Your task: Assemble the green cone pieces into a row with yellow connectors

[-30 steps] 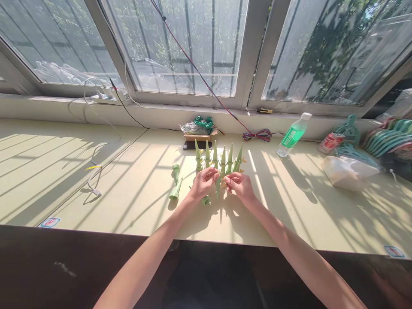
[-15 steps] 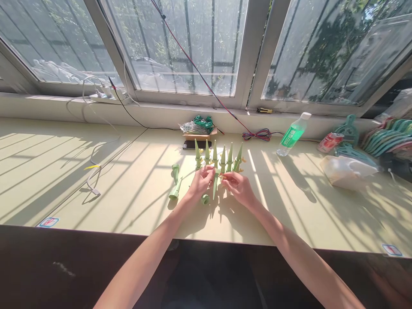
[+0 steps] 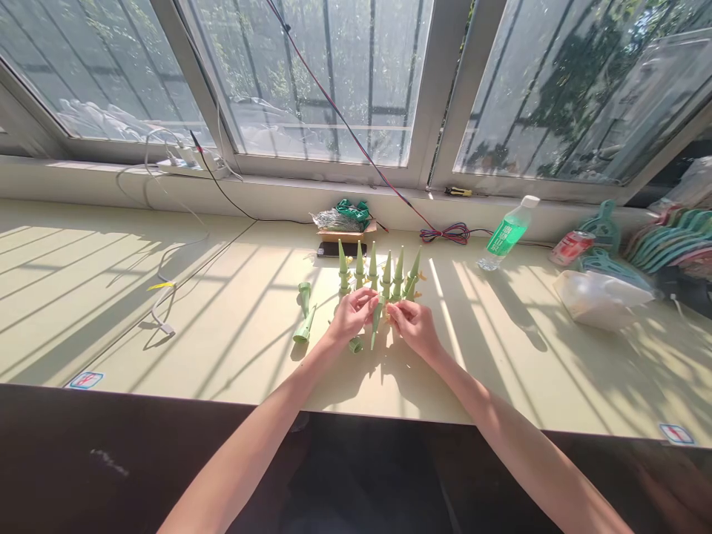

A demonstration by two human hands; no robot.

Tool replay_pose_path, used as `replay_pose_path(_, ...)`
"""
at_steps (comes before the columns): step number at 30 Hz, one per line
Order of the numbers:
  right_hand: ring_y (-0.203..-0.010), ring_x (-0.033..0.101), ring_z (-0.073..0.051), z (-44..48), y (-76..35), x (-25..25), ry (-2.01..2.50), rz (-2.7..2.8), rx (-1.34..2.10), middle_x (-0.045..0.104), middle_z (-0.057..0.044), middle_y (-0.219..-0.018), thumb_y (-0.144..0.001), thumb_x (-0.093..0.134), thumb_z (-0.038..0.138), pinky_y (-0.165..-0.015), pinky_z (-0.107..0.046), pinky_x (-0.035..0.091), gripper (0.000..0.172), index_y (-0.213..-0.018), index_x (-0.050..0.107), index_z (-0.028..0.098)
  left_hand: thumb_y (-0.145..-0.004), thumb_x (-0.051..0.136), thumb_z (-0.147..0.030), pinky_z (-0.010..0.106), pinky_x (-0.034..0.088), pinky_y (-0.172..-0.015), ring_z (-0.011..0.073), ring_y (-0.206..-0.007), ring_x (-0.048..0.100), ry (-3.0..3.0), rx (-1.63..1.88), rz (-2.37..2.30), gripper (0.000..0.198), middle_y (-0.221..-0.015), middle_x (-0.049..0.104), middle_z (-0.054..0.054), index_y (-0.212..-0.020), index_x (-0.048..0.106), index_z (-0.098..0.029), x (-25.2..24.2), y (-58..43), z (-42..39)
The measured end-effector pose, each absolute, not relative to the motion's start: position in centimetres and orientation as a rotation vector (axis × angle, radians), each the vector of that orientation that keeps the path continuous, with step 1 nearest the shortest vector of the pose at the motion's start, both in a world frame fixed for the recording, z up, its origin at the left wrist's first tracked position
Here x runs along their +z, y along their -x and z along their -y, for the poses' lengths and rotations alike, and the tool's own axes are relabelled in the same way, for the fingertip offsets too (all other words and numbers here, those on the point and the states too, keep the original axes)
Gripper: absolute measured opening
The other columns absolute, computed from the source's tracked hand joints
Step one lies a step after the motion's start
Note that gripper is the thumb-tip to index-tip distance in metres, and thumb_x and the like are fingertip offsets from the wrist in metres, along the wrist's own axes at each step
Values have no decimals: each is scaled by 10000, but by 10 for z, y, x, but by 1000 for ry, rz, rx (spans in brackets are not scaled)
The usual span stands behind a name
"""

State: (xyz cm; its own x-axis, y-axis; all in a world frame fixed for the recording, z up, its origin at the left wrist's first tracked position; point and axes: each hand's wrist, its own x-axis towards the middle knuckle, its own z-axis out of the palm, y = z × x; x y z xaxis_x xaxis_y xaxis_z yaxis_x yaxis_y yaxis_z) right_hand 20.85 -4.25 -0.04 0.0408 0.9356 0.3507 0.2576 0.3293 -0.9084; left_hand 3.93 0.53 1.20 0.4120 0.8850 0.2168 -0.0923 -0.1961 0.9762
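Pinched in my left hand (image 3: 350,315) is a green cone-shaped plastic spike (image 3: 377,325), its tip pointing down toward the table. My right hand (image 3: 414,323) is closed at the spike's upper end, fingertips together on a small yellow piece (image 3: 388,316), mostly hidden by the fingers. Just beyond both hands stands a row of several similar green spikes (image 3: 386,271), tips up, with small yellow parts on them. Left of my left hand lie loose green pieces (image 3: 303,328), and another green piece (image 3: 355,345) lies below its wrist.
Behind the row are a dark phone (image 3: 334,250) and a small box (image 3: 348,234) with clear and green wrapping. A green-labelled bottle (image 3: 505,233), a red can (image 3: 571,247) and a whitish plastic container (image 3: 601,298) stand to the right. A white cable (image 3: 161,319) lies at left.
The held spike and my fingertips have shifted slightly to the right and closer together. The yellow piece in my right hand now meets the spike's upper end. The view has moved a little.
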Motion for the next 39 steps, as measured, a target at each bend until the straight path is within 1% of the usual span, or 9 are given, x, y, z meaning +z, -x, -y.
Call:
replay_pose_path(3,-452,483,-115,42,-206,2,1229,1420,788,532,-4,-493,-931,581,570,-462,-243,353,525,-569,551,190,-825,748,-585,203,420,-492,82,-546,457,-1542,1084,-707,451,-673,536,-25,-893,637,-153,12,-40,-5)
replay_pose_path(7,-416,412,-104,38,-205,-1,1274,1366,899,463,16,-442,-917,562,552,-434,-243,305,518,-542,529,197,-848,734,-557,206,446,-512,97,-591,506,-1597,1085,-678,417,-738,599,6,-909,656,-152,12,-41,-4)
replay_pose_path(10,-406,398,-102,36,-205,-2,1289,1358,918,455,23,-437,-921,551,554,-436,-245,304,509,-559,542,197,-847,727,-575,206,439,-497,92,-565,483,-1578,1075,-689,428,-699,556,-13,-888,640,-157,12,-42,-4)
replay_pose_path(14,-471,466,-113,38,-207,1,1279,1462,757,529,-2,-507,-958,526,550,-499,-251,356,531,-565,524,194,-846,712,-615,203,391,-461,79,-499,431,-1544,1064,-745,461,-624,484,-46,-901,623,-166,13,-42,-5)
replay_pose_path(17,-495,478,-119,40,-212,1,1264,1591,576,558,3,-549,-974,544,499,-528,-255,370,443,-658,573,189,-852,700,-627,211,362,-450,82,-474,432,-1526,1054,-787,466,-599,481,-43,-899,620,-171,12,-41,-6)
replay_pose_path(20,-535,533,-132,37,-217,-5,1206,1704,457,657,-18,-679,-982,559,435,-565,-261,423,293,-889,668,179,-839,714,-621,223,373,-451,88,-474,420,-1455,1063,-824,456,-592,460,-45,-897,618,-179,12,-40,-6)
replay_pose_path(26,-617,593,-153,30,-223,-17,1143,1792,233,688,-61,-832,-1035,500,409,-598,-264,472,291,-1028,686,186,-822,726,-617,241,396,-459,101,-477,446,-1388,1071,-842,451,-606,471,-36,-897,619,-186,11,-40,-7)
replay_pose_path(34,-610,544,-148,32,-224,-15,1103,1867,179,633,-56,-792,-1065,429,378,-588,-257,427,335,-957,676,179,-795,763,-600,236,399,-457,93,-488,440,-1429,986,-792,479,-631,522,-25,-958,620,-173,11,-36,-7)
replay_pose_path(39,-622,517,-154,36,-218,-10,1160,1800,370,604,-40,-725,-1024,447,418,-625,-274,423,368,-776,611,201,-768,803,-574,211,385,-476,72,-500,440,-1479,994,-748,493,-670,533,-29,-956,624,-154,9,-35,-7)
